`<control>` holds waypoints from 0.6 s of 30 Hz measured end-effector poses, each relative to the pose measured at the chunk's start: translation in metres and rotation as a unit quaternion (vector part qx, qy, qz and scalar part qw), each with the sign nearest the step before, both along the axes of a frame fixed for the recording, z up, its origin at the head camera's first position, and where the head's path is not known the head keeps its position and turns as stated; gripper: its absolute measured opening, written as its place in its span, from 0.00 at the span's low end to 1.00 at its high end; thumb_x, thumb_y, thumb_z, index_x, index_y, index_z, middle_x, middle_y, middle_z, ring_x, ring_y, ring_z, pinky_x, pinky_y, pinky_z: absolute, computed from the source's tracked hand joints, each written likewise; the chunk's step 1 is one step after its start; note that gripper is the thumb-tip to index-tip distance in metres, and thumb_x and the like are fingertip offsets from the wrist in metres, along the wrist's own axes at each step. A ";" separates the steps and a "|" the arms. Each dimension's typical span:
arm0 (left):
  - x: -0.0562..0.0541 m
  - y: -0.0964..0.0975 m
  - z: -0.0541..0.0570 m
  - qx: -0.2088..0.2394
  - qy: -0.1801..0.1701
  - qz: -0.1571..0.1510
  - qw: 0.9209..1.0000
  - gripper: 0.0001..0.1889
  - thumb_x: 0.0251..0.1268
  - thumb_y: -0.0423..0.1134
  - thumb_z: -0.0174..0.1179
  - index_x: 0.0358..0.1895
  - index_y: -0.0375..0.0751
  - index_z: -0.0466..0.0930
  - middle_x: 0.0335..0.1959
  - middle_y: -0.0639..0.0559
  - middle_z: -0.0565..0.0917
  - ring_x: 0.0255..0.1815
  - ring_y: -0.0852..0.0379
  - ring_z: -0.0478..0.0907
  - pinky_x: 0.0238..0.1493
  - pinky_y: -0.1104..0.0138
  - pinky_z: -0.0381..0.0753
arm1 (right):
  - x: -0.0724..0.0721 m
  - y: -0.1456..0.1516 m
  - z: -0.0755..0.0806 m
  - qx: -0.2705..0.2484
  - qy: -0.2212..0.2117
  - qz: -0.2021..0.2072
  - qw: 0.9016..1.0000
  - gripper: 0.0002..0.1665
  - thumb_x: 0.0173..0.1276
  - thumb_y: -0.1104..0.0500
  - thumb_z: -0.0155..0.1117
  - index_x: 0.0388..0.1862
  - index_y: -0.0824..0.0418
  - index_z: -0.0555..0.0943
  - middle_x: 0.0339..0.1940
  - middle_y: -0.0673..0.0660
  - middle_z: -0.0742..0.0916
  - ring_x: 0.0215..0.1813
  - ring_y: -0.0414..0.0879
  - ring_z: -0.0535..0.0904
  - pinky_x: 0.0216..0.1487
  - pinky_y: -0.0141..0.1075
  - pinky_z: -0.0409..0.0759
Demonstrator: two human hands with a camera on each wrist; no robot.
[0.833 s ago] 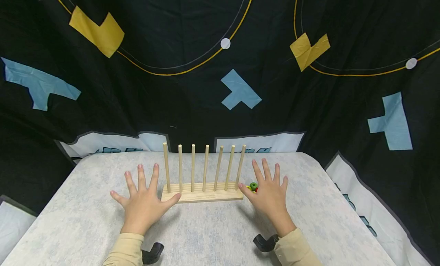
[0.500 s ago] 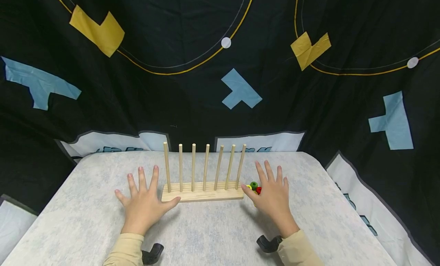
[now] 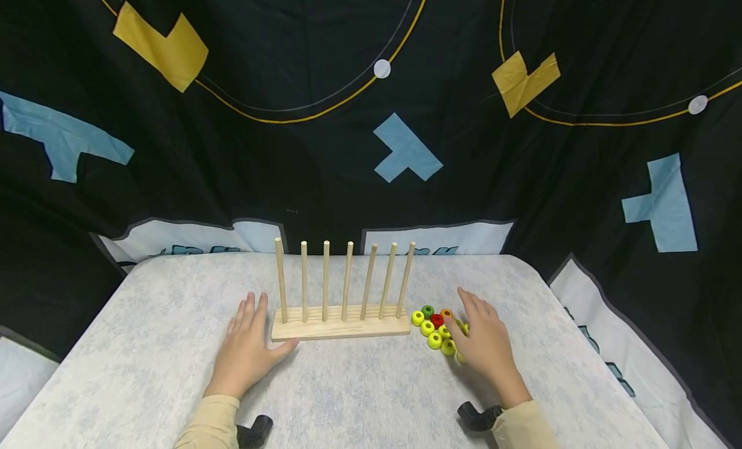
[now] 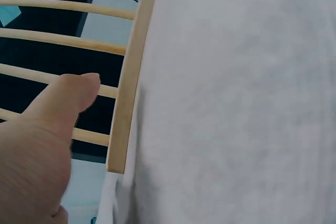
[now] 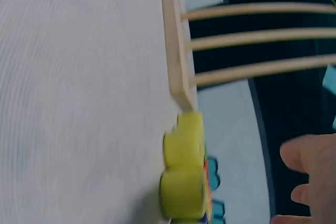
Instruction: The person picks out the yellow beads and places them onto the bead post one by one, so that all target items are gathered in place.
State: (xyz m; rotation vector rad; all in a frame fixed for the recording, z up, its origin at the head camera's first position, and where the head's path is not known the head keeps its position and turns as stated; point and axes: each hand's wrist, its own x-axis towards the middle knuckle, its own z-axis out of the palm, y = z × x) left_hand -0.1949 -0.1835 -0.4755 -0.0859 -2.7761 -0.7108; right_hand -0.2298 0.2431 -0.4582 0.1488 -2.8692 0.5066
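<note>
A wooden rack with several upright pegs stands at the middle of the table. To its left is my left hand, holding nothing, its thumb stretched toward the base's front left corner. Beside the rack's right end lies a group of round beads with holes, mostly yellow, with a green bead, a red one and orange too. Over the right part of this group hovers my right hand, fingers loosely extended; it hides some beads. In the right wrist view, yellow beads sit apart from its fingertips.
The pale table cover runs to rounded far corners. Behind it hangs a black cloth with yellow and blue patches. A black wrist mount sticks out inward from the right wrist, and another mount from the left.
My right hand has moved right and a little nearer, over the beads, uncovering several of them. Both hands' spread fingers have drawn closer together. The rack stays in place.
</note>
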 end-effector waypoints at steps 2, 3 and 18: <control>-0.001 0.000 -0.005 0.010 -0.011 -0.005 1.000 0.58 0.55 0.63 0.68 0.77 0.27 0.48 0.78 0.24 0.50 0.78 0.27 0.48 0.77 0.36 0.50 | -0.001 0.009 -0.002 -0.018 -0.019 -0.003 1.000 0.39 0.77 0.43 0.50 0.80 0.54 0.56 0.77 0.62 0.68 0.75 0.66 0.62 0.70 0.69 0.64; -0.001 0.000 -0.006 0.015 -0.017 -0.007 1.000 0.58 0.56 0.63 0.67 0.77 0.27 0.48 0.78 0.25 0.50 0.79 0.28 0.48 0.77 0.37 0.49 | -0.001 0.013 -0.003 -0.029 -0.028 -0.003 0.999 0.37 0.77 0.45 0.49 0.80 0.54 0.56 0.77 0.63 0.68 0.75 0.67 0.63 0.70 0.69 0.64; -0.005 0.004 -0.025 0.055 -0.039 -0.009 0.998 0.53 0.62 0.61 0.65 0.76 0.25 0.51 0.77 0.27 0.55 0.79 0.29 0.50 0.78 0.38 0.50 | -0.007 0.042 -0.031 -0.103 -0.078 0.006 0.992 0.28 0.77 0.50 0.54 0.71 0.59 0.71 0.65 0.63 0.80 0.69 0.63 0.71 0.70 0.62 0.68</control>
